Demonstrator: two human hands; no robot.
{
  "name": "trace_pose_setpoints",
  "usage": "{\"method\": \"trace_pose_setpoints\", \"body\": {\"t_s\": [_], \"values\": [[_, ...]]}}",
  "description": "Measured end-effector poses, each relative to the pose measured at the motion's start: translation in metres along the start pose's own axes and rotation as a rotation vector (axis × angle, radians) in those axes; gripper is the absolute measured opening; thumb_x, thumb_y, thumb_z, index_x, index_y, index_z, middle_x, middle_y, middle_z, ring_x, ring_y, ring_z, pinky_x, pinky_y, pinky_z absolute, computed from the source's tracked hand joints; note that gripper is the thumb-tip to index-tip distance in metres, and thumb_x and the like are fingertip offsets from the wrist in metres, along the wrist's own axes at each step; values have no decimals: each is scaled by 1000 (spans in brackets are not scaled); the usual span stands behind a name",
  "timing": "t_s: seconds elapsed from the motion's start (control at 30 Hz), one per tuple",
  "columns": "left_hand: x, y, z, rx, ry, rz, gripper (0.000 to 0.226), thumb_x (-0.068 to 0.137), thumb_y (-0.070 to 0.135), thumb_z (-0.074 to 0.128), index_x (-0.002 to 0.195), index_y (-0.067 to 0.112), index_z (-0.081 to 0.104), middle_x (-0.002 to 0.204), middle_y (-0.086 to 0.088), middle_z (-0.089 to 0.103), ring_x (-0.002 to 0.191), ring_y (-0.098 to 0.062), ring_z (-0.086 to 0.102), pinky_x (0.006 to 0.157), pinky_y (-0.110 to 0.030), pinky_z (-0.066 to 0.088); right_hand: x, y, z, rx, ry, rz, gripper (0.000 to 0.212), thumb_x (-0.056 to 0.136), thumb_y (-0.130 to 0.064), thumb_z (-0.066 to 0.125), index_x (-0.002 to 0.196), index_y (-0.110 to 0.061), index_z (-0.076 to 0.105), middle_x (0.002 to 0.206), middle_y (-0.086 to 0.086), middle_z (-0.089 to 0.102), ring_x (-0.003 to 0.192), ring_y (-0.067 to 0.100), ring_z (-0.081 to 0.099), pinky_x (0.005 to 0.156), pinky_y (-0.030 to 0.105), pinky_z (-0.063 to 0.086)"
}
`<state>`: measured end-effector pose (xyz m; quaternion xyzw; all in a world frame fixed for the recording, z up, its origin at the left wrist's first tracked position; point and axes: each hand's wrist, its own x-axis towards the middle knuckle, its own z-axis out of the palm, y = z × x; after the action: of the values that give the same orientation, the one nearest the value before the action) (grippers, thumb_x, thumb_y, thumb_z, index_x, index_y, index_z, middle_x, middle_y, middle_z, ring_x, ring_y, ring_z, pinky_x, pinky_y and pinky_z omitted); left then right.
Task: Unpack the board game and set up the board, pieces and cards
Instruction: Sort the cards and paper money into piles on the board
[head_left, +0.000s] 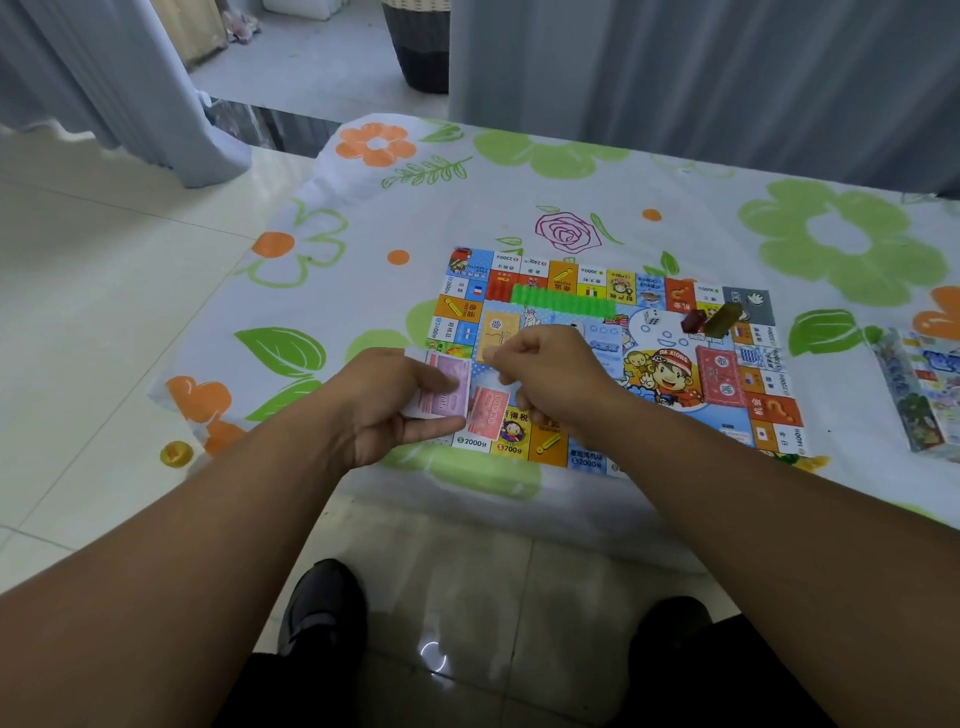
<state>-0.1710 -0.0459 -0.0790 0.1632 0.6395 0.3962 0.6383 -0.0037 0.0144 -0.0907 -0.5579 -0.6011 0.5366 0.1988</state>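
The colourful paper game board (670, 384) lies flat on the flowered tablecloth. My left hand (395, 405) grips a small stack of purple play-money notes (447, 389) over the board's near left corner. My right hand (545, 374) hovers beside it with curled fingers, pinching something small that I cannot make out. A pink note (488, 413) lies on the board under my hands. A row of green plastic pieces (563, 300) runs along the far side. Red and olive pieces (709, 318) sit at the far right, and a red card deck (719, 382) rests on the board.
The game box (930, 389) lies at the right edge of the table. A small yellow piece (176, 453) sits on the floor left of the table. Grey curtains (675, 78) hang behind the table, and my shoes (319, 608) are below its near edge.
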Motion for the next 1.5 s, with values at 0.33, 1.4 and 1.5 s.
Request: {"method": "trace_pose_setpoints", "body": {"t_s": [0.33,1.4,1.5], "values": [[6,-2,15,44,-36,12,28,86,-8,69,110,7,69,95,-9,78,78,-23,76,60,-33,63,-5,3,-21,100,-66,96,8,92,-4,70,97,1,66,77,13,65,49,11,59,44,25,49],[0,-3,7,29,-39,0,28,86,-11,65,109,5,70,102,-11,77,86,-25,76,68,-36,64,3,-1,-2,23,-95,20,9,91,-13,74,86,-8,67,72,6,64,45,8,55,43,25,45],[0,-2,-1,19,32,-1,18,88,-10,63,102,0,68,94,-14,76,77,-23,73,63,-35,63,8,3,-6,37,-27,61,13,90,-12,75,93,-1,69,77,10,66,48,10,56,44,25,44]]}}
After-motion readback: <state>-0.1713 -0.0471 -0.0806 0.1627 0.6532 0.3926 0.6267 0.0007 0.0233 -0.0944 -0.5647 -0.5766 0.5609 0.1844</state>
